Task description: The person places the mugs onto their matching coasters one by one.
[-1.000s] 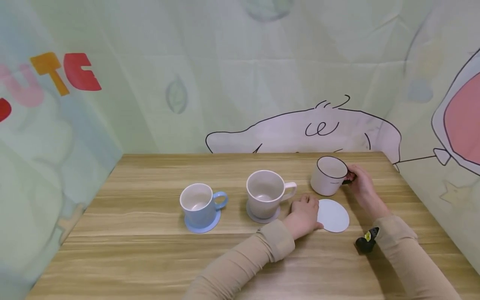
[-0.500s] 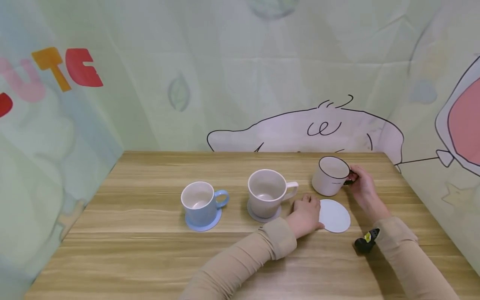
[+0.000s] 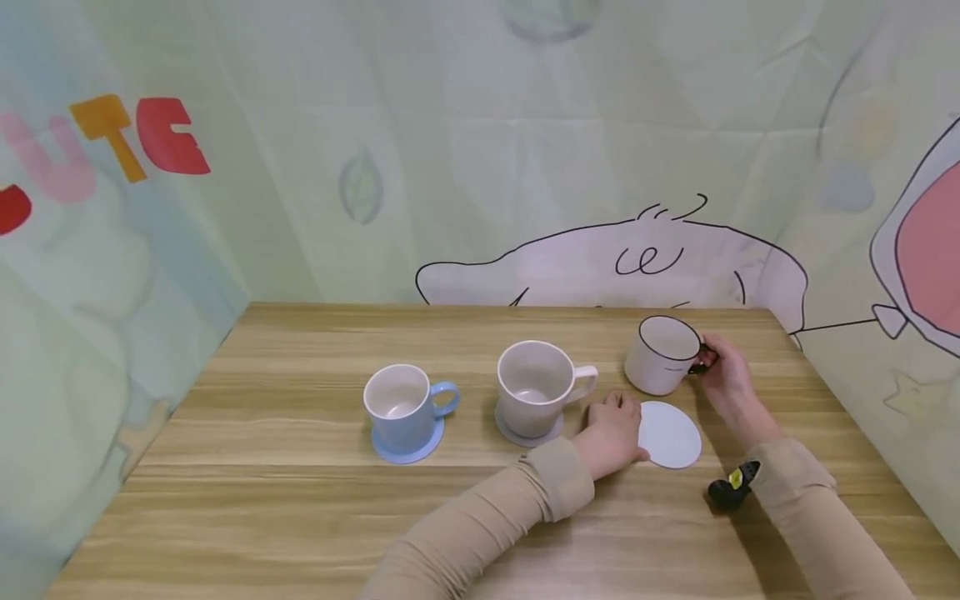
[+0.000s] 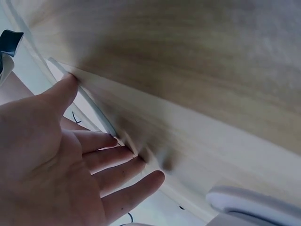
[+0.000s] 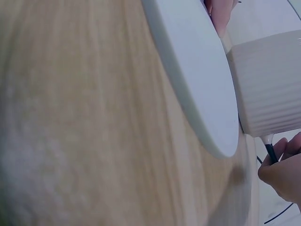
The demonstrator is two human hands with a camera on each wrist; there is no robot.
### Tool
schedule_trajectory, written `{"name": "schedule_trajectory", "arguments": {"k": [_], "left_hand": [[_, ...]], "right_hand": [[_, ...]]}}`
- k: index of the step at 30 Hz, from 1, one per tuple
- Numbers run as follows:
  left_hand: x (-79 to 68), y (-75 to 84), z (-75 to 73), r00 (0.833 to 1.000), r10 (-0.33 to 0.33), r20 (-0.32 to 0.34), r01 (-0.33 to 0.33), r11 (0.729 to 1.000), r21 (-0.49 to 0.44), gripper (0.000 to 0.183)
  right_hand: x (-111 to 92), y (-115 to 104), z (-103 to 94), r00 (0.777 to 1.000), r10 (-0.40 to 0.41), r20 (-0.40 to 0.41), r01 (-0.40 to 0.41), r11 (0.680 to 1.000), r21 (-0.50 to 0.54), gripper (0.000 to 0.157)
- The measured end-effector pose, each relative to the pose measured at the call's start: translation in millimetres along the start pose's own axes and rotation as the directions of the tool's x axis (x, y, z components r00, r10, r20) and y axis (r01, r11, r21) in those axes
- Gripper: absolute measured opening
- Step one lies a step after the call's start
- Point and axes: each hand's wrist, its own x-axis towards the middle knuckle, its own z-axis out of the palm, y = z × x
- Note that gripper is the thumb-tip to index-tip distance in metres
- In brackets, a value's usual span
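Observation:
A white mug with a dark rim [image 3: 663, 358] is at the right rear; my right hand [image 3: 726, 379] grips its black handle [image 5: 271, 153]. I cannot tell whether its base touches the table. In front of it a round white coaster [image 3: 670, 435] lies flat. My left hand [image 3: 613, 429] rests at the coaster's left side, thumb [image 4: 67, 87] and index fingertip against its edge, the fingers fairly straight. Just left of that hand, a beige mug [image 3: 531, 387] stands on a greyish coaster [image 3: 504, 431]. Farther left, a blue mug [image 3: 401, 417] stands on a blue coaster [image 3: 405, 457].
The wooden table [image 3: 285, 508] reaches back to a printed cloth backdrop [image 3: 450, 167]. A small black device with a yellow mark [image 3: 729, 492] sits at my right cuff. The beige mug's handle [image 3: 583, 383] points toward my left hand.
The view shifts slightly. Both hands, the mugs and the coasters keep about the same places relative to one another.

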Motion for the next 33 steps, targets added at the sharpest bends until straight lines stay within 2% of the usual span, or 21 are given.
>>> {"name": "schedule_trajectory", "arguments": {"k": [8,16,18,20,23,25,33], "left_hand": [[-4.0,0.7,-2.6,1.0,-0.012,0.007,0.012,1.0,0.011,0.076],[-8.7,-2.9,-4.9,1.0,-0.015,0.007,0.015,0.999,-0.032,0.077],[-9.7,-3.6,-5.8,1.0,-0.012,0.011,0.013,0.999,-0.039,0.077],[-9.3,-3.3,-5.7,1.0,-0.011,0.018,0.012,0.999,-0.043,0.077],[-8.4,-2.9,-4.7,1.0,-0.014,0.02,0.015,0.998,-0.053,0.077],[-7.5,-2.5,-3.7,1.0,-0.018,0.019,0.019,0.998,-0.06,0.077],[-8.2,-1.9,-3.9,0.999,-0.023,0.022,0.025,0.998,-0.053,0.076]], "right_hand": [[-2,-2,2.1,0.998,0.029,-0.063,-0.025,0.997,0.074,0.049],[-4,-3,4.1,0.995,0.042,-0.093,-0.03,0.991,0.127,0.048],[-2,-1,-0.4,0.998,0.028,-0.061,-0.018,0.987,0.162,0.046],[-3,0,-0.5,0.997,0.023,-0.069,-0.011,0.984,0.177,0.045],[-4,-1,2.0,0.997,0.019,-0.07,-0.006,0.983,0.184,0.046],[-7,-4,8.3,0.993,0.038,-0.112,-0.017,0.983,0.184,0.048],[-12,-8,11.3,0.992,0.05,-0.114,-0.031,0.986,0.165,0.049]]}}
